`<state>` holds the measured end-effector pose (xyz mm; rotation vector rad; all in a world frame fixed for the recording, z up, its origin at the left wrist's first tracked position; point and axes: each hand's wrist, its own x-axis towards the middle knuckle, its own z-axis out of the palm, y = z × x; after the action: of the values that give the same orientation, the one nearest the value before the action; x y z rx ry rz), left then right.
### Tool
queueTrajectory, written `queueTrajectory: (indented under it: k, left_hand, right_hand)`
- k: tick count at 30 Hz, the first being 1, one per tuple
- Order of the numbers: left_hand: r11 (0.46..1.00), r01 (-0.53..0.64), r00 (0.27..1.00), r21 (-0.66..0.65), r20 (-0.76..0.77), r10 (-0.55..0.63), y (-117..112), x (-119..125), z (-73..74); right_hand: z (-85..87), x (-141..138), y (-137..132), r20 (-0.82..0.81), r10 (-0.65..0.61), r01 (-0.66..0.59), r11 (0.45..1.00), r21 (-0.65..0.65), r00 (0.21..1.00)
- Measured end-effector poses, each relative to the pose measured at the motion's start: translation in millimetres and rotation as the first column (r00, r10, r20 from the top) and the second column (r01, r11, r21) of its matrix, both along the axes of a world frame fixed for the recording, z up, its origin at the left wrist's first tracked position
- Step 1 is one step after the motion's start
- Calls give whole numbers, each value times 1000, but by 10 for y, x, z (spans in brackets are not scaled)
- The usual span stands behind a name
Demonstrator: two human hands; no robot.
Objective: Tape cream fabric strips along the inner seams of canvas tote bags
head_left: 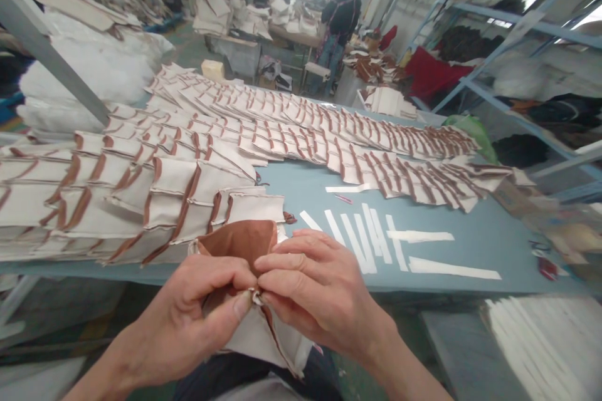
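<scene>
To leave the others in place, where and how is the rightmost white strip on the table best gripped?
Probably pinch the rightmost white strip by its right end, from the right: it lies flat, and its left end is close to another strip.

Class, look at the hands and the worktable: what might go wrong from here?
The left hand and right hand pinch the cream-and-brown piece at a small spot; it might slip.
Loose white strips lie beyond the right hand; a reach could scatter them.
Overlapping pieces near the table's near edge might slide if bumped.
</scene>
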<state>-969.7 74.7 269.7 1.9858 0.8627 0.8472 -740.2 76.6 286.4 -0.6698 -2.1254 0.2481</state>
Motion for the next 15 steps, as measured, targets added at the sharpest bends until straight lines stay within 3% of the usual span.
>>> queueTrajectory:
  k: [7,15]
  left_hand:
    - [1000,13,998,-16,57,-12,-11,13,-43]
    - [999,-11,999,-48,46,13,-43,61,-19]
  right_hand:
    - [-24,-103,-134,-75,-73,54,971,-233,994]
    - [122,-53,-111,-30,-60,37,862,-505,998]
